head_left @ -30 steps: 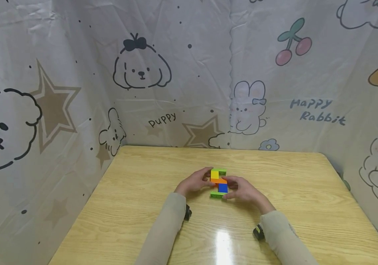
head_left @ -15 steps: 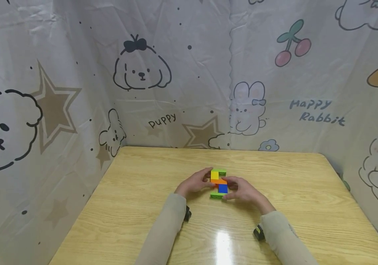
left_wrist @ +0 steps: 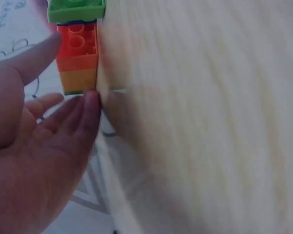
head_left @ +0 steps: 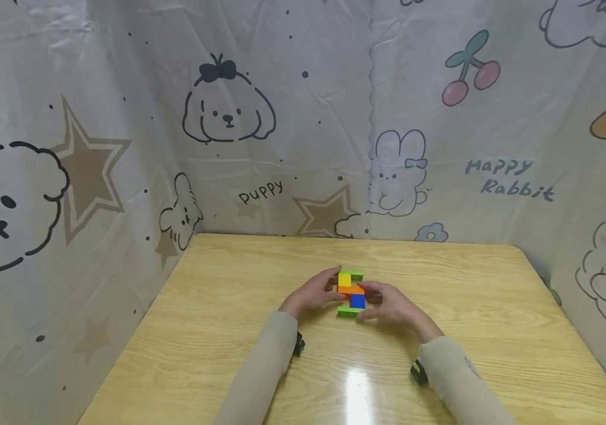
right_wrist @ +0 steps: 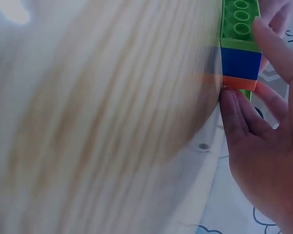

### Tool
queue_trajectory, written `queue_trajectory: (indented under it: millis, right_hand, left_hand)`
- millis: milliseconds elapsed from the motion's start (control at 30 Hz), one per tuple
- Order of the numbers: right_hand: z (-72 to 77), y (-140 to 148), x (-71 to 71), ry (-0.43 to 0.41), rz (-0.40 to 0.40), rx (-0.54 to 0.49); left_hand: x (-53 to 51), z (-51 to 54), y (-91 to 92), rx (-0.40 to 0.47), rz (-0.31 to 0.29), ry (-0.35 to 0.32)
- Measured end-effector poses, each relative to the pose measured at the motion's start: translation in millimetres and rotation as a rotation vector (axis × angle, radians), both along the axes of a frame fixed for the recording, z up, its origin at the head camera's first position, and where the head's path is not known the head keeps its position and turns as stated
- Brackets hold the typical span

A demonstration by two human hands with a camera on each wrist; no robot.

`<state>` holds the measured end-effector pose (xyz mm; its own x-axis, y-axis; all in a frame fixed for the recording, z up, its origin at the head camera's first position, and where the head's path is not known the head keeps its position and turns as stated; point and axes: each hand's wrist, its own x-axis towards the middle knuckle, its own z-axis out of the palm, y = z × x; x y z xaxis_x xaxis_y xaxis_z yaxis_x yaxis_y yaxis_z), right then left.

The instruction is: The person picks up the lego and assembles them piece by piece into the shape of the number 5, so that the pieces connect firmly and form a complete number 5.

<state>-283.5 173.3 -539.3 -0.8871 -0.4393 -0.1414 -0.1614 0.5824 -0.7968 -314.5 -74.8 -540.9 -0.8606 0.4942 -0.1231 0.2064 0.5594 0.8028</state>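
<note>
On the table, a small assembly of plastic toy bricks lies between my two hands. A yellow brick (head_left: 344, 280), an orange brick (head_left: 351, 290) and a blue brick (head_left: 357, 301) sit between a far green brick (head_left: 357, 276) and a near green brick (head_left: 347, 311). My left hand (head_left: 313, 291) grips the left side, thumb by the orange brick (left_wrist: 77, 46) and fingertips at the yellow end. From the right, my right hand (head_left: 392, 306) pinches it, thumb at the green brick (right_wrist: 240, 27) and fingertips under the orange brick (right_wrist: 240, 83). Its hollow undersides show in the left wrist view.
The wood-grain table (head_left: 239, 366) extends around the hands. Behind and beside it hangs a pale curtain (head_left: 303, 118) with cartoon drawings. A bright reflection lies on the tabletop nearer the person. Black wrist devices (head_left: 419, 372) sit at both cuffs.
The hands and the brick assembly keep nearly the same place. Only the forearms and wrist devices shift very slightly.
</note>
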Motion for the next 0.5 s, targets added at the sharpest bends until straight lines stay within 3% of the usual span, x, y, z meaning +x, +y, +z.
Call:
queue_trajectory:
  millis: [133,233,500]
  right_hand:
    - [-0.5,2,2.7,0.051,0.039,0.032]
    - [1.8,7,5.6,0.1,0.062,0.097]
    - [15.3,38,13.4,0.206,0.101,0.271]
  left_hand:
    - [6.7,8.8,-6.2,-0.072,0.01,0.023]
    - [8.3,14.8,-15.8,-0.132,-0.018,0.072]
    - [15.6,24.7,-61.3,-0.314,-0.081,0.196]
